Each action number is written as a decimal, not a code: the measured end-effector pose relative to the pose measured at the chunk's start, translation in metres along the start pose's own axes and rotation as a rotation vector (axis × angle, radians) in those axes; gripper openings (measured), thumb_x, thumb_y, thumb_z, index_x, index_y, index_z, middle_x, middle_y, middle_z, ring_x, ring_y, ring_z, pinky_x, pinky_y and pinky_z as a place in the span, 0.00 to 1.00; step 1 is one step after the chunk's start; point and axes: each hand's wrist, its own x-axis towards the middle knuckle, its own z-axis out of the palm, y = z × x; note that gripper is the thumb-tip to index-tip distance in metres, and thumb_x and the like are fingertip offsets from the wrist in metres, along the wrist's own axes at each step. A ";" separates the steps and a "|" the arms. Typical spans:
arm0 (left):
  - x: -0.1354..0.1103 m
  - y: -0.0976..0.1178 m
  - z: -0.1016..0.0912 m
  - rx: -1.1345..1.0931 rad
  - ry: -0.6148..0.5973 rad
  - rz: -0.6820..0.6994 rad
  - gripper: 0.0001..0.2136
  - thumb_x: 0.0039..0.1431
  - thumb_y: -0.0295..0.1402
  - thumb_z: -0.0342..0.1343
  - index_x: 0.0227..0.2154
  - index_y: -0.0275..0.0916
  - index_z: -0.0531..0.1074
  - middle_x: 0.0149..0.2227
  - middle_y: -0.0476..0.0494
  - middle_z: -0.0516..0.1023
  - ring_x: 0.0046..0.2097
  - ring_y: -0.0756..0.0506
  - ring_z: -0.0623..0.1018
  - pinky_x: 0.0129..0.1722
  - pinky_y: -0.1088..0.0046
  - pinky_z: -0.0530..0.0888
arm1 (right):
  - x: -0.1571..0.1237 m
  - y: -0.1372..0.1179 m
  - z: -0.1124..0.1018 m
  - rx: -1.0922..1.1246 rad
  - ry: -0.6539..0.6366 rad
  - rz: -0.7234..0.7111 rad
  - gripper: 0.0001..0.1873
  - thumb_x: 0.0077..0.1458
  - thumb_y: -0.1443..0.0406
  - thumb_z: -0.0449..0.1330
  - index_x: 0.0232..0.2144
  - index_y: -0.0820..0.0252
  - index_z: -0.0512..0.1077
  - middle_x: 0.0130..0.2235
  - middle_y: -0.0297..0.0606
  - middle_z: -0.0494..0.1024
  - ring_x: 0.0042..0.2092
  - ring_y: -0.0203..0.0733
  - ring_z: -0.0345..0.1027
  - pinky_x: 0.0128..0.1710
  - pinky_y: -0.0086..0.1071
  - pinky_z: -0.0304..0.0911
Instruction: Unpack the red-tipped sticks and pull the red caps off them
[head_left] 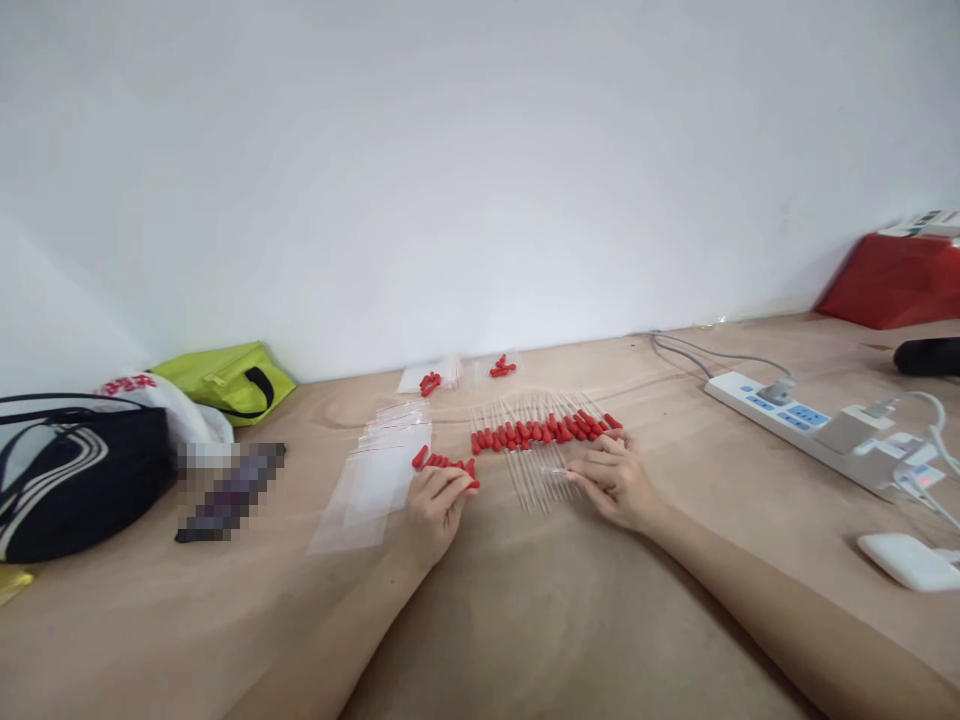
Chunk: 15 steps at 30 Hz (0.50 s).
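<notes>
The left hand (437,505) pinches a red cap (472,485) at its fingertips, with loose red caps (442,462) just beyond the grip. The right hand (616,482) pinches a clear tube (553,470). A row of red-capped tubes (544,430) lies just beyond both grips, and clear bags (375,480) lie just left of the left one.

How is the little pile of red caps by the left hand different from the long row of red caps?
The little pile has only a few caps; the long row has many. The little pile lies loose beside the left hand, while the long row's caps seem to sit on clear tubes. Both are red and lie on the table.
</notes>
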 end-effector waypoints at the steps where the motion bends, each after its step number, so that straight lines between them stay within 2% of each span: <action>1: 0.001 -0.005 -0.001 -0.027 0.030 -0.061 0.07 0.58 0.30 0.47 0.33 0.40 0.71 0.32 0.46 0.72 0.34 0.50 0.71 0.34 0.72 0.68 | 0.000 0.002 0.000 -0.001 0.019 0.040 0.10 0.55 0.62 0.52 0.28 0.56 0.73 0.23 0.31 0.72 0.29 0.34 0.58 0.42 0.36 0.46; 4: 0.005 -0.022 -0.003 0.000 0.117 -0.244 0.09 0.58 0.31 0.45 0.37 0.38 0.70 0.34 0.44 0.68 0.35 0.49 0.71 0.34 0.73 0.70 | 0.002 -0.001 0.007 0.002 0.047 0.104 0.10 0.55 0.62 0.52 0.31 0.55 0.74 0.21 0.31 0.71 0.27 0.33 0.58 0.38 0.34 0.47; 6: 0.006 -0.036 -0.005 0.055 0.130 -0.352 0.11 0.57 0.31 0.44 0.37 0.37 0.70 0.33 0.43 0.67 0.34 0.49 0.71 0.34 0.72 0.71 | 0.004 -0.006 0.013 -0.017 0.029 0.128 0.11 0.56 0.64 0.50 0.35 0.56 0.73 0.22 0.32 0.72 0.28 0.34 0.60 0.37 0.33 0.47; 8: 0.006 -0.050 -0.007 0.060 0.088 -0.449 0.11 0.56 0.32 0.44 0.38 0.36 0.68 0.32 0.44 0.67 0.31 0.49 0.71 0.32 0.71 0.71 | 0.006 -0.011 0.019 -0.038 0.005 0.154 0.13 0.56 0.67 0.49 0.38 0.57 0.72 0.25 0.34 0.73 0.30 0.35 0.62 0.37 0.33 0.47; 11: 0.005 -0.065 -0.010 0.049 0.034 -0.590 0.13 0.51 0.35 0.48 0.39 0.36 0.64 0.29 0.47 0.69 0.26 0.49 0.69 0.28 0.72 0.70 | 0.010 -0.015 0.024 -0.032 0.021 0.179 0.12 0.54 0.68 0.50 0.35 0.58 0.73 0.27 0.35 0.75 0.31 0.35 0.63 0.37 0.33 0.47; 15: 0.001 -0.070 -0.009 0.094 -0.055 -0.609 0.09 0.49 0.38 0.50 0.31 0.38 0.64 0.28 0.47 0.71 0.28 0.48 0.69 0.30 0.70 0.69 | 0.016 -0.016 0.030 -0.078 0.124 0.139 0.10 0.53 0.67 0.52 0.30 0.57 0.73 0.24 0.33 0.75 0.28 0.34 0.61 0.38 0.34 0.46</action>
